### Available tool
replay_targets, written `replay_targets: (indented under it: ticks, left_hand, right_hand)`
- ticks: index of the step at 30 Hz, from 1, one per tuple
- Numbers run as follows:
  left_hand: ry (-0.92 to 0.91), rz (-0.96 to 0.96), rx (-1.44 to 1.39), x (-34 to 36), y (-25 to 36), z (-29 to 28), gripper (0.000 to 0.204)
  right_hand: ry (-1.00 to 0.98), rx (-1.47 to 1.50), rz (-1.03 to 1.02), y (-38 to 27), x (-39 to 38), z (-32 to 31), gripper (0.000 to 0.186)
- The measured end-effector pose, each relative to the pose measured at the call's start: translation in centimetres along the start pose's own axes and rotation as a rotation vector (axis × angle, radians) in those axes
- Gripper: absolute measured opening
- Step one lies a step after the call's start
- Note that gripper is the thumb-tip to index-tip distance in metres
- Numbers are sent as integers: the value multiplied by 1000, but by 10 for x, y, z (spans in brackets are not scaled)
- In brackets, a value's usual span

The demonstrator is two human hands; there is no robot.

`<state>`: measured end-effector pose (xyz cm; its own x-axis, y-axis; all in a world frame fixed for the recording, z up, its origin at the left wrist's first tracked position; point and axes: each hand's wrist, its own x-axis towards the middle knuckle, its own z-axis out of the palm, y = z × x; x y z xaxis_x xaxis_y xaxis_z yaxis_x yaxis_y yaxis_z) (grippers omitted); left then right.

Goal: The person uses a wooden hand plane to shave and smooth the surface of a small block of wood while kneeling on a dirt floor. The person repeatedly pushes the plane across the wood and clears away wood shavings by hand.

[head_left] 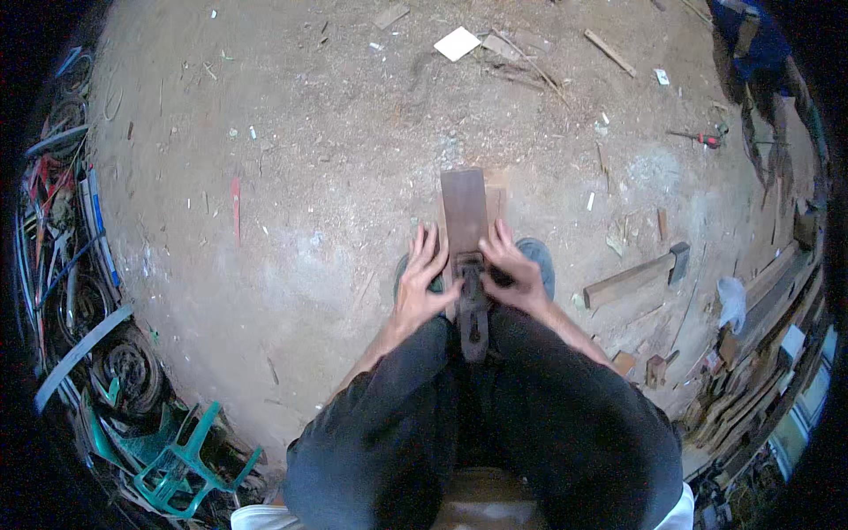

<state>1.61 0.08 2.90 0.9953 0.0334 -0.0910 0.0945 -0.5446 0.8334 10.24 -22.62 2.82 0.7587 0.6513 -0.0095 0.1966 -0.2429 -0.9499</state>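
Between my knees lies a long dark tool or workpiece (465,212). It has a flat, wide rectangular far part and a narrower dark near part (473,327) with a small slot in it; its exact kind I cannot make out. A paler wooden piece (496,205) shows along its right side. My left hand (420,281) is beside its left edge, fingers stretched out and thumb close to the narrow part. On the other side, my right hand (515,272) has its fingers apart, with fingertips at the right edge, slightly blurred. Neither hand is wrapped round it.
An axe-like tool with a wooden handle (629,281) lies to the right, and a red-handled screwdriver (707,140) farther off. Wood lengths (751,397) are piled at right. A green plastic chair (190,464) and tangled scrap are at left. A white square (457,43) lies ahead.
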Motion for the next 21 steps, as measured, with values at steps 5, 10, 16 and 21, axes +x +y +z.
replay_targets:
  ticks: [5,10,16,21]
  left_hand:
    - [13,-41,-56,15,2,2,79]
    - [-50,-36,-28,-12,6,7,76]
    - [62,94,87,62,-5,-11,74]
    - [54,113,118,117,-26,-34,74]
  right_hand:
    - [26,-17,-36,1,12,-10,76]
    - [43,1,27,-1,-17,4,73]
    - [165,-125,-25,20,32,-5,71]
    - [189,-69,-72,19,109,-25,68]
